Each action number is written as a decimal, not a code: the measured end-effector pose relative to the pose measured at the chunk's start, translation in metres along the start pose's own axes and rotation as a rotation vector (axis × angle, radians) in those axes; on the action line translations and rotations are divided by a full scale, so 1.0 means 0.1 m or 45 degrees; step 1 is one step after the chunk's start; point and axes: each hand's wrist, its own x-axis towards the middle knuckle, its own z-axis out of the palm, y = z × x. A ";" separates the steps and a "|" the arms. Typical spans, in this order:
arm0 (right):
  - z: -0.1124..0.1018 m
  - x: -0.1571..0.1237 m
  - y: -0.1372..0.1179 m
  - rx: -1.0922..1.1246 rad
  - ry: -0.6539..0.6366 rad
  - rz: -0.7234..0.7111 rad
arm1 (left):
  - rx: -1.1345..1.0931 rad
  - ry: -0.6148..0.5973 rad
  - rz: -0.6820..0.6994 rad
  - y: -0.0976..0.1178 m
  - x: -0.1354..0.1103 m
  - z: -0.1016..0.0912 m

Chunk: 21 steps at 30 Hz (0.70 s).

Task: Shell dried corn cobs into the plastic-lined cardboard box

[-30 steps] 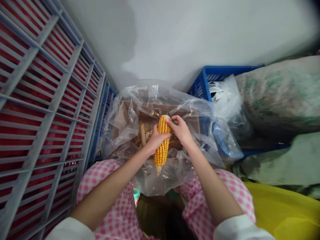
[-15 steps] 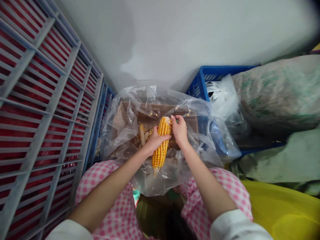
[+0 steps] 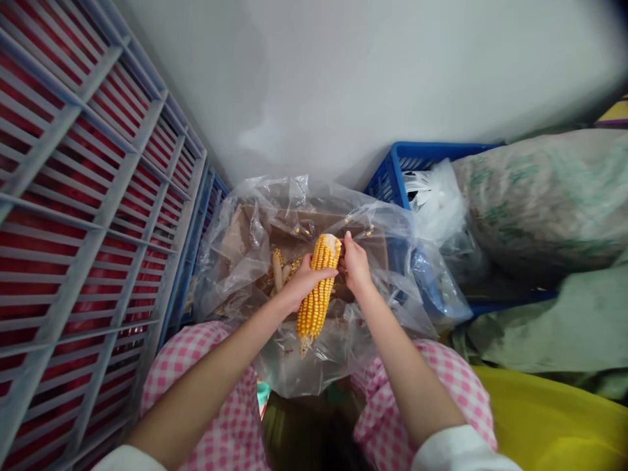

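A corn cob (image 3: 318, 288) covered in yellow kernels is tilted over the lined box, with its pale bare end up and its narrow tip down. My left hand (image 3: 307, 282) is wrapped round the middle of it, thumb across the front. Beside the upper end, my right hand (image 3: 355, 263) has its fingers curled towards the cob's right side. What those fingers hold is hidden from me. Beneath, in a cardboard box (image 3: 235, 239) lined with a clear plastic bag (image 3: 304, 379), lie a stripped cob (image 3: 278, 271) and loose kernels.
A grey slatted crate (image 3: 98, 229) with red showing behind it stands close on the left. To the right are a blue crate (image 3: 392, 176) with white plastic bags (image 3: 439, 203), a big stuffed sack (image 3: 544, 196) and a yellow bag (image 3: 554, 418). A white wall (image 3: 324, 85) rises behind.
My right hand has moved slightly down along the cob's side, and the thin dark thing that stuck up at its fingers no longer shows. The left hand keeps its hold on the cob.
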 end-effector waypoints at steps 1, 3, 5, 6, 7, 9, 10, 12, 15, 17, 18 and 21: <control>-0.01 0.00 -0.01 -0.011 -0.007 -0.021 | -0.017 -0.004 -0.006 0.01 0.00 0.00; -0.04 -0.01 -0.06 -0.145 -0.059 -0.155 | -0.051 0.006 -0.018 0.04 -0.01 0.00; -0.07 -0.03 -0.11 -0.323 -0.139 -0.314 | -0.067 0.013 -0.044 0.06 -0.02 -0.02; -0.09 -0.05 -0.12 -0.411 -0.165 -0.376 | -0.069 0.016 -0.055 0.06 -0.02 -0.02; -0.09 -0.05 -0.13 -0.488 -0.170 -0.424 | -0.067 0.016 -0.062 0.06 -0.02 -0.03; -0.09 -0.06 -0.11 -0.604 -0.130 -0.470 | -0.053 0.015 -0.061 0.06 -0.01 -0.04; -0.08 -0.05 -0.09 -0.640 -0.098 -0.456 | -0.044 0.013 -0.059 0.05 -0.02 -0.04; -0.07 -0.02 -0.05 -0.646 -0.020 -0.378 | -0.026 -0.019 -0.064 0.04 -0.03 -0.03; -0.07 0.04 -0.01 -0.458 0.031 -0.233 | -0.019 -0.096 -0.055 0.05 -0.06 -0.02; -0.09 0.06 -0.02 -0.286 0.003 -0.162 | -0.015 -0.110 -0.027 0.07 -0.08 -0.01; -0.10 0.06 -0.05 -0.229 -0.027 -0.151 | -0.010 -0.103 -0.015 0.07 -0.08 -0.01; -0.13 0.03 -0.14 -0.239 -0.137 -0.209 | -0.015 -0.094 -0.011 0.06 -0.07 -0.02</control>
